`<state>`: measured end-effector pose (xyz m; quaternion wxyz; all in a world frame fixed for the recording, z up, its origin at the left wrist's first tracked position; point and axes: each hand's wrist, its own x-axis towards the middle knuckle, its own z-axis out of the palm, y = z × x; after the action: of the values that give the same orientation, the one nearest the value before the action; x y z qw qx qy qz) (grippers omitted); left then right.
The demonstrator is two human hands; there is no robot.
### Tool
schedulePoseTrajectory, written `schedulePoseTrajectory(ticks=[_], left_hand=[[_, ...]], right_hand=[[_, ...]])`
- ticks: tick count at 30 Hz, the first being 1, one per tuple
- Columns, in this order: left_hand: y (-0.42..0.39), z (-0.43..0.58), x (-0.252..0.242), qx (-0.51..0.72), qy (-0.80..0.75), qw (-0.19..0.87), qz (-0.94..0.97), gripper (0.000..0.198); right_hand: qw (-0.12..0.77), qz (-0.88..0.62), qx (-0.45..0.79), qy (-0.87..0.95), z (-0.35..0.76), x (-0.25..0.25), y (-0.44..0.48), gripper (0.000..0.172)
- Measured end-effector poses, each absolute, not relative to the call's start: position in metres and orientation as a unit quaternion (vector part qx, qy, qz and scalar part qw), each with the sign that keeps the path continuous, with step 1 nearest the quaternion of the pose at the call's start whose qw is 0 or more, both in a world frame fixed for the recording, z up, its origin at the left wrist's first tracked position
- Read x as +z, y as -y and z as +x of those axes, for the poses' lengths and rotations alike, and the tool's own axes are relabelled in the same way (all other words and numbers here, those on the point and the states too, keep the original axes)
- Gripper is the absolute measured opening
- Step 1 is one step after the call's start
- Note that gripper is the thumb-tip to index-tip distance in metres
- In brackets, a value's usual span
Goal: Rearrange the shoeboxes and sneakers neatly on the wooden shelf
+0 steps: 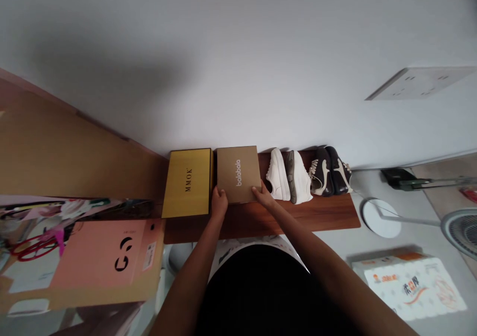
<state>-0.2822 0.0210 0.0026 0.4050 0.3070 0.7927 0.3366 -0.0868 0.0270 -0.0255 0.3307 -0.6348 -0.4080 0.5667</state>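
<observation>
A brown shoebox (237, 173) printed "balabala" lies on a dark wooden shelf (320, 214) against the white wall. My left hand (219, 202) grips its near left corner and my right hand (263, 194) grips its near right corner, fingers closed on the edges. A yellow box (188, 182) marked "MMOK" sits touching it on the left. Right of the brown box stands a pair of white sneakers (288, 180), then a pair of dark shoes (331, 176).
A pink box (108, 254) on a cardboard surface sits at lower left. A fan with its white round base (380, 217) stands right of the shelf. A white printed package (412, 286) lies on the floor at lower right. A wall socket (419, 82) is up right.
</observation>
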Motion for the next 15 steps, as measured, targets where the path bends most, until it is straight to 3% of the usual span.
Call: schedulePoseTrajectory(ticks=[7,10,15], left_hand=[[-0.010,-0.252,0.030,0.356,-0.754,0.321,0.449,0.063],[-0.001,-0.218,0.035,0.383,-0.694,0.375,0.480,0.058],[0.006,-0.153,0.007,0.364,-0.600,0.554,0.448,0.051]], right_hand=[[0.321,-0.698,0.488,0.414,-0.050,-0.008,-0.009,0.080],[0.346,-0.718,0.446,0.408,0.001,0.003,0.008,0.069],[0.334,-0.783,0.349,0.390,0.087,-0.001,0.035,0.062]])
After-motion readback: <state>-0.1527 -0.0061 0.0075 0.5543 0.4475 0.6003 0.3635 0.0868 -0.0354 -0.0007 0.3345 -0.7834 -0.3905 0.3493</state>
